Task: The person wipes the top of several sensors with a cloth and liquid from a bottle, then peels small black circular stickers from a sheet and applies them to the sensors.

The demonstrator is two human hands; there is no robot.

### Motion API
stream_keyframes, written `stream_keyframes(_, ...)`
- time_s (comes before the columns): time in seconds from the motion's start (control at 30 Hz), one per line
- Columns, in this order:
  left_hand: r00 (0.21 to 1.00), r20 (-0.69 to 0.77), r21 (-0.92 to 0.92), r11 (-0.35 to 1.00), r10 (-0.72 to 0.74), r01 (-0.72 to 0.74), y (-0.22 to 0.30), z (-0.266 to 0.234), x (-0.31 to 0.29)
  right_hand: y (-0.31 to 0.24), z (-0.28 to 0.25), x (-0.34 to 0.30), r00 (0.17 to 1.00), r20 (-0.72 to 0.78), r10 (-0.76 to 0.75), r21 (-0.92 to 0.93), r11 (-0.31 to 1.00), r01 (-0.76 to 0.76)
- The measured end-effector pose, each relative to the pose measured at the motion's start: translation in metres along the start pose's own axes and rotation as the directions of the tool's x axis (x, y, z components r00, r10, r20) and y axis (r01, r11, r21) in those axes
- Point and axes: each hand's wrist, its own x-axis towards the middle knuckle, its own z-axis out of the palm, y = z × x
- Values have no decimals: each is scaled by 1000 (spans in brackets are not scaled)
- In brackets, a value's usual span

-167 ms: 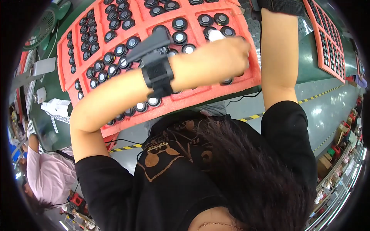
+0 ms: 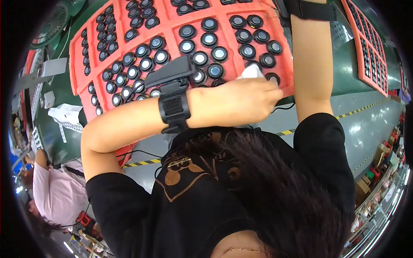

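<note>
In front of me lies a pinkish-red foam tray (image 2: pixel 167 30). Its compartments hold many small black round parts (image 2: pixel 209 39) with grey-white discs in their centres. My left hand (image 2: pixel 254 99) is at the tray's near right edge, its fingers curled round a crumpled white cloth (image 2: pixel 252 72). The cloth rests over or against a part in the near right compartment. A black strap with a dark wedge-shaped device is on my left wrist. My right arm reaches past the tray's right side; its strapped wrist meets the top edge, and the hand is out of the picture.
A second red tray (image 2: pixel 373 77) of similar parts stands on the green table at the right. A printed white paper (image 2: pixel 66 116) and a green fan (image 2: pixel 51 26) are on the left. A co-worker in a pink top (image 2: pixel 62 189) sits at lower left. Yellow-black tape marks the floor.
My left hand has come down toward my body with the white cloth, uncovering several round parts in the right compartments. The right arm stays nearly in place.
</note>
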Motion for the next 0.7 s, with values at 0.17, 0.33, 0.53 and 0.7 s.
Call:
stream_keyframes(0.17, 984, -119, -127, 985, -134, 118, -1, -33, -27, 31, 24, 14, 795, -195, -574, -249, 813, 526)
stream_keyframes(0.33, 828, -475, 246, 858, -298, 450, -42, -79, -65, 33, 42, 15, 769, -227, -597, -298, 795, 529)
stream_keyframes(0.53, 836, -362, 149, 859, -413, 489, -51, -46, -70, 50, 60, 27, 754, -209, -623, -289, 776, 561)
stream_keyframes(0.7, 883, -230, 62, 899, -409, 433, -24, -40, -79, 48, 66, 20, 752, -207, -626, -266, 775, 573)
